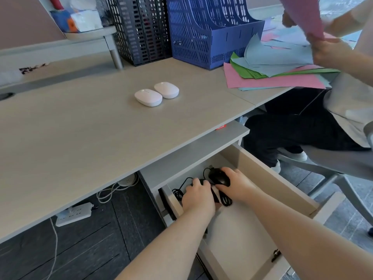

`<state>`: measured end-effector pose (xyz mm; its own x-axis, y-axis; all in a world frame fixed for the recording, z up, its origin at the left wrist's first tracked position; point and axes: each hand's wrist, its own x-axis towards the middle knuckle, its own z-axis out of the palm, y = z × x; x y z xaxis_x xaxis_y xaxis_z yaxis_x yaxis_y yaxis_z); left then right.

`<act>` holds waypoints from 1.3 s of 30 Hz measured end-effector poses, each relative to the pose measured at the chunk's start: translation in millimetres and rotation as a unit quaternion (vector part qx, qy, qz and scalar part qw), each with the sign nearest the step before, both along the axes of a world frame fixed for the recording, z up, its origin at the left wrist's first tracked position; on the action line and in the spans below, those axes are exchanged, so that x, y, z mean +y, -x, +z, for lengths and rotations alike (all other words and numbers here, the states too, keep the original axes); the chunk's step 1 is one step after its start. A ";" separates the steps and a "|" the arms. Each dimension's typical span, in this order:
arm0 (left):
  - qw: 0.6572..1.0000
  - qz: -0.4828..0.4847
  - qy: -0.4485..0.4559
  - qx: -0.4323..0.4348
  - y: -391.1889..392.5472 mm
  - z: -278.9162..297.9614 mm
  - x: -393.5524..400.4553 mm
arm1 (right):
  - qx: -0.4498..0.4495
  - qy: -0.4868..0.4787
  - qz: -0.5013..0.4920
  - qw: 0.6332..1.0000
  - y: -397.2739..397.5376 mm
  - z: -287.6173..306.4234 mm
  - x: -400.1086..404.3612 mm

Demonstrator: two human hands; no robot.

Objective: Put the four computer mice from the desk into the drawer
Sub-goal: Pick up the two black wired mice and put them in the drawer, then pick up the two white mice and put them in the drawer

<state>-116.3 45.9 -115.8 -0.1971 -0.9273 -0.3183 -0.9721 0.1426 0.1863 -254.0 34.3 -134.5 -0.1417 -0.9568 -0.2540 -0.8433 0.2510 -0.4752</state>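
Two white wireless mice lie side by side on the desk (80,128), one nearer me (148,97) and one behind it to the right (166,90). Below the desk's front edge the drawer (272,178) stands pulled out. Both my hands are inside it at its far end. My right hand (236,183) rests on a black wired mouse (219,176). My left hand (198,197) covers a second black wired mouse, of which only a sliver (201,181) shows. Their black cables (225,200) lie coiled on the drawer floor around the hands.
A black mesh file rack (141,29) and a blue file rack (210,31) stand at the back of the desk. Another person sits at the right, handling coloured paper sheets (272,71). A white power strip (73,214) lies on the floor under the desk.
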 end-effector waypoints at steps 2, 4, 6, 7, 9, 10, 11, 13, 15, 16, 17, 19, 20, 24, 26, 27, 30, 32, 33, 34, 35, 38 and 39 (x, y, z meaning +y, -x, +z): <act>1.000 -0.008 0.005 0.001 -2.6 4.9 -0.4 | -0.001 0.010 -0.005 1.000 -1.0 5.1 3.3; 1.000 -0.016 0.010 -0.001 -4.4 16.2 -0.8 | 0.014 0.012 -0.004 1.000 -1.8 15.2 7.1; 0.999 -0.033 0.011 -0.015 -4.7 32.8 -1.7 | 0.045 0.015 -0.002 0.999 -0.7 28.3 9.3; 0.999 -0.047 0.016 -0.023 -4.4 42.2 -2.2 | 0.060 0.021 0.001 0.998 -0.3 36.9 9.5; 0.996 -0.071 0.036 -0.032 -3.1 64.2 -2.8 | 0.081 0.048 0.009 0.996 -0.8 57.5 9.2; 0.995 -0.077 0.048 -0.031 -2.5 77.0 -3.3 | 0.084 0.067 0.013 0.994 -2.0 68.6 8.4; 0.995 -0.079 0.060 -0.024 -2.0 90.8 -4.0 | 0.086 0.093 0.018 0.992 -4.1 80.6 7.8; 0.993 -0.075 0.094 0.005 -1.3 120.5 -7.6 | 0.096 0.158 0.019 0.983 -11.4 105.7 6.1; 0.987 -0.067 0.139 0.038 -2.8 147.9 -14.3 | 0.095 0.222 0.020 0.970 -21.1 128.6 2.4; 0.984 -0.057 0.160 0.054 -5.5 159.4 -18.4 | 0.092 0.246 0.020 0.965 -25.9 137.0 -1.6; 0.981 -0.046 0.178 0.067 -9.7 168.4 -23.4 | 0.088 0.267 0.022 0.960 -31.0 143.7 -6.3; 0.974 -0.022 0.212 0.075 -21.5 179.2 -36.5 | 0.070 0.308 0.026 0.949 -40.7 152.7 -18.4; 0.971 -0.011 0.228 0.074 -29.1 181.5 -44.2 | 0.058 0.324 0.028 0.944 -45.3 154.8 -25.9; 0.960 0.039 0.268 0.066 -63.2 174.5 -84.0 | 0.065 0.310 0.027 0.948 -64.8 160.1 -65.3; 0.958 0.065 0.272 0.066 -77.8 165.4 -108.2 | 0.067 0.265 0.022 0.962 -74.8 162.2 -91.6; 0.956 0.075 0.274 0.068 -83.4 159.9 -119.7 | 0.061 0.248 0.018 0.967 -79.3 162.6 -104.0; 0.952 0.089 0.286 0.068 -93.3 141.8 -154.5 | 0.036 0.234 0.005 0.972 -91.9 162.3 -142.7; 0.948 0.101 0.286 0.090 -95.4 134.1 -173.8 | 0.020 0.242 0.002 0.970 -98.1 162.6 -165.0; 0.948 0.109 0.278 0.107 -96.6 131.9 -183.9 | 0.017 0.247 0.003 0.969 -101.2 162.7 -176.0; 0.949 0.115 0.266 0.121 -97.5 131.2 -193.0 | 0.013 0.249 0.004 0.968 -103.2 162.9 -185.7; 0.951 0.120 0.255 0.130 -98.6 130.8 -203.0 | 0.008 0.249 0.005 0.969 -105.3 162.5 -195.3; 0.954 0.121 0.232 0.144 -101.7 130.5 -223.6 | -0.008 0.230 0.007 0.973 -107.6 163.0 -214.2; 0.955 0.118 0.227 0.150 -102.2 130.4 -226.9 | -0.011 0.223 0.008 0.975 -107.7 163.1 -216.9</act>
